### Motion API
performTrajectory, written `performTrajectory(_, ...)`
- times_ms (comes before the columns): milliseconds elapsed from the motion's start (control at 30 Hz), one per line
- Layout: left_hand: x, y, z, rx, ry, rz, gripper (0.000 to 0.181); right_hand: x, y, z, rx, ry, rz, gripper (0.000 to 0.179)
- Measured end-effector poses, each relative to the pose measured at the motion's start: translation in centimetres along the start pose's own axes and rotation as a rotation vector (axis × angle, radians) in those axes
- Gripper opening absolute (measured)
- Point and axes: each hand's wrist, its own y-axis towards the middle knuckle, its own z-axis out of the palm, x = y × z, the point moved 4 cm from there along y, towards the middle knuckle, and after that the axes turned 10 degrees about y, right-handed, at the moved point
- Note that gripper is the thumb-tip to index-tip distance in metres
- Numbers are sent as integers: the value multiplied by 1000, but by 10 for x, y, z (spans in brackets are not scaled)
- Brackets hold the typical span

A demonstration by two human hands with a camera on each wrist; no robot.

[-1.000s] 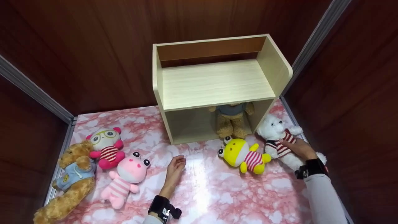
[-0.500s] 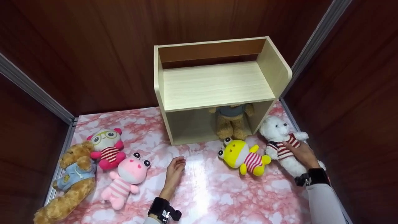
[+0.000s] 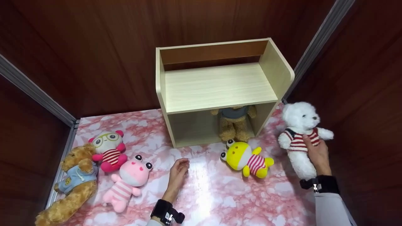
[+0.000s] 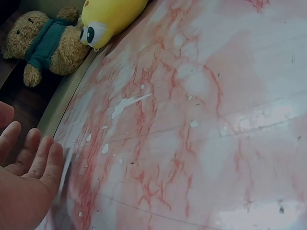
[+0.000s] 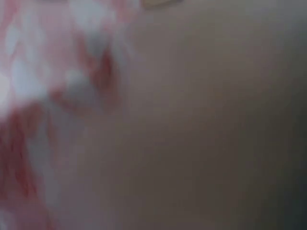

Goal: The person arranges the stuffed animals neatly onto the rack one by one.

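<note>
My right hand [image 3: 318,155] grips a white teddy bear [image 3: 300,116] in a red-striped sweater round its body, thumb across the front. The bear is upright at the right of the head view; a large blurred pale shape fills most of the right wrist view. My left hand [image 3: 178,173] holds nothing, its fingers relaxed, close over the pink marbled surface [image 3: 220,201]. Left of it lies a pink striped frog plush [image 3: 133,172]. A yellow frog plush [image 3: 240,155] lies between the hands, in front of the wooden shelf [image 3: 220,84].
Inside the shelf's lower compartment sits a brown teddy bear [image 3: 234,122], its head hidden by the upper board. At the left lie a panda plush [image 3: 110,153] and a tan bear in a blue hoodie [image 3: 77,177]. Dark wood panels [image 3: 94,56] enclose the back and sides.
The white teddy bear has gone from lying tilted beside the yellow frog to upright, raised and shifted right in my right hand. My left hand has stayed in place.
</note>
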Motion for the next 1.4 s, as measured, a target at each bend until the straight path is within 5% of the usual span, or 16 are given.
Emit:
performTrajectory(233,-6,-1,2,14,4,21,33,10,-15,3,-145,278,-26,64)
performTrajectory(700,-29,4,13,47,-31,56,36,64,-47,27,-213,751,-248,52)
performTrajectory(967,-65,5,30,135,-34,145,37,89,-73,57,-252,833,-247,50)
performTrajectory(1267,-101,-3,59,234,-27,299,36,114,-104,113,-168,775,-172,53)
performTrajectory(1400,-112,-8,71,303,-68,338,40,123,-121,139,-113,801,-211,52)
